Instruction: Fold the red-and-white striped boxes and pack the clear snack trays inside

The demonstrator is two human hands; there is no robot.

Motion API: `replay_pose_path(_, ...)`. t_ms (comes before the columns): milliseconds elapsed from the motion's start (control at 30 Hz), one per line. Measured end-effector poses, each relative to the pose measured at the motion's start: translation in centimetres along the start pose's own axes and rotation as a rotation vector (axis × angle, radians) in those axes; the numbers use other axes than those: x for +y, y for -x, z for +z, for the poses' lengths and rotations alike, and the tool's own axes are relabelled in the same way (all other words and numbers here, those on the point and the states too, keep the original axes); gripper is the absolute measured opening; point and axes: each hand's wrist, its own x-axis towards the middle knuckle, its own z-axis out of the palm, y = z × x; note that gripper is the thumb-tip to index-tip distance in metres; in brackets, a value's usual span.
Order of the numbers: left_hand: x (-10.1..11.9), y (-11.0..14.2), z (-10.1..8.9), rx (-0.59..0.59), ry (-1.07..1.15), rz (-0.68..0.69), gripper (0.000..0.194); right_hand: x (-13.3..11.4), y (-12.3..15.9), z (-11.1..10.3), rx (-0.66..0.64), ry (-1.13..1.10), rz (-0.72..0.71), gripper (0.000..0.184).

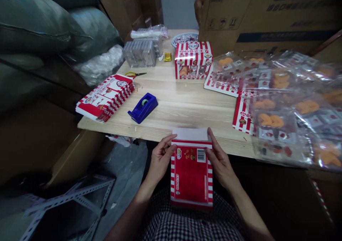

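Between my two hands, over my lap at the table's front edge, is a red and white striped cardboard box [191,177] with a barcode on its upper right. A white flap stands out at its far end. My left hand [162,157] pinches the box's upper left corner between thumb and fingers. On the opposite side, my right hand [220,161] grips the upper right edge, its thumb on the printed face. Beyond my left hand a blue tape dispenser [144,108] rests on the wooden table [184,109].
A stack of flat striped cartons [107,95] lies left, near yellow-handled scissors [135,74]. An assembled striped box [193,61] stands at the back, beside clear plastic cases [139,54] and a bowl [184,38]. Plastic-wrapped toy food packs [283,116] pile up right. Behind them rises a large carton [256,16].
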Motion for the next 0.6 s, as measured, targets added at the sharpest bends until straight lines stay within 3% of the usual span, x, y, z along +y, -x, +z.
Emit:
replay_pose_path(133,-0.3,0.3,-0.7,0.029,-0.023,-0.041,0.033,0.4,0.6,0.4,0.013,-0.123,-0.037,0.063)
replay_pose_path(233,-0.3,0.3,-0.9,0.035,-0.043,-0.038,0.029,0.5,0.6,0.5,0.081,-0.126,-0.065,0.047)
replay_pose_path(433,1.5,-1.0,-0.9,-0.09,-0.105,0.012,0.02,-1.5,-1.6,-0.9,0.024,0.032,-0.069,0.013)
replay_pose_path(600,2.5,-1.7,-1.7,-0.137,-0.313,0.108,0.021,-1.9,-3.0,-1.6,-0.046,0.077,0.088,0.017)
